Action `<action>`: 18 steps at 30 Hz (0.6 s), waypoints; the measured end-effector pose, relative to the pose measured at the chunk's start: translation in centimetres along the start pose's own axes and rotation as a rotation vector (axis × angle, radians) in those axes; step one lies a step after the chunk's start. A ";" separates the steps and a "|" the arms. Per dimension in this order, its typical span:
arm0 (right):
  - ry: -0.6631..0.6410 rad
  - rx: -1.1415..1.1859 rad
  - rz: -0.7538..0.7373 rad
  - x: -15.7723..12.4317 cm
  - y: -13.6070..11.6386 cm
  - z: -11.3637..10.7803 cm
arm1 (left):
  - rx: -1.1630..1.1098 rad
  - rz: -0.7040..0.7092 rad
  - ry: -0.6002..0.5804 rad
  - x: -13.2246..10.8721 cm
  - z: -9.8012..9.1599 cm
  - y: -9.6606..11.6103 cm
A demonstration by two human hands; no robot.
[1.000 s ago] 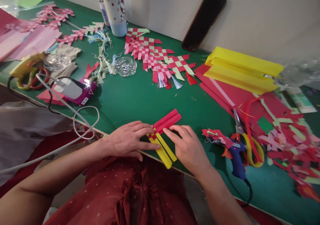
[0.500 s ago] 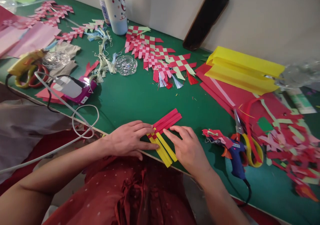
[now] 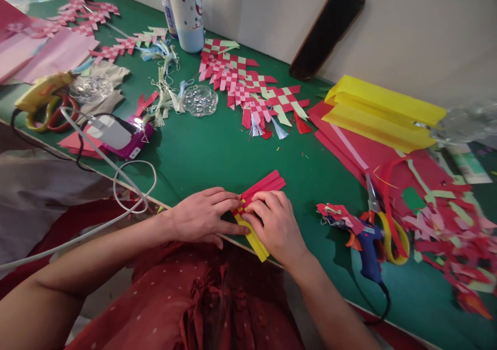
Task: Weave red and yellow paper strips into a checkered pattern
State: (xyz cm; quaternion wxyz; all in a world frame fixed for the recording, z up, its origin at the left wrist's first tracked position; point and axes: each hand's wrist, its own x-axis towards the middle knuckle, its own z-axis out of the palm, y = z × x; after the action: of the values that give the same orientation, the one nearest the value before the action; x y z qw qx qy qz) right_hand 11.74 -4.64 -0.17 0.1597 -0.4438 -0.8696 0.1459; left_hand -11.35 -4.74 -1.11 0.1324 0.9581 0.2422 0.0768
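Observation:
Red and yellow paper strips are partly woven together near the table's front edge. The red strips (image 3: 267, 181) point up and right, and the yellow strips (image 3: 257, 245) run down toward the edge. A small checkered patch lies where they cross. My left hand (image 3: 207, 213) holds the weave down from the left, its index finger and thumb resting on it. My right hand (image 3: 274, 223) is closed over the weave's right side, thumb and fingers pinched at the strips. It hides part of the yellow strips.
On the right lie a blue glue gun (image 3: 368, 244), scissors (image 3: 390, 225), paper scraps (image 3: 446, 220) and folded yellow paper (image 3: 382, 114). Behind are woven paper fish (image 3: 248, 78), a bead dish (image 3: 201, 100), a bottle (image 3: 190, 18) and a phone (image 3: 328, 34). A white cable (image 3: 116, 179) loops at left.
My right hand has moved left onto the weave, and its fingers have closed on the strips. One yellow strip at the right is now covered. My left hand stays in place.

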 end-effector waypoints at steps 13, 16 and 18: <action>0.029 -0.115 -0.087 -3.3 0.3 -0.8 | -0.017 -0.009 -0.005 0.1 -0.4 0.1; 0.006 -0.163 -0.113 -3.9 0.4 -0.5 | -0.001 -0.019 -0.033 0.1 -0.5 0.1; 0.012 -0.167 -0.115 -4.0 0.6 -0.4 | 0.010 -0.012 -0.048 0.1 -0.5 0.2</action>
State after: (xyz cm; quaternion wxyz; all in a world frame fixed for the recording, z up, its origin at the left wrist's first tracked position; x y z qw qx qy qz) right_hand 14.53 -7.51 -0.57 0.1357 -0.4059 -0.9018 0.0609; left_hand -11.32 -4.74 -0.62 0.1337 0.9589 0.2449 0.0520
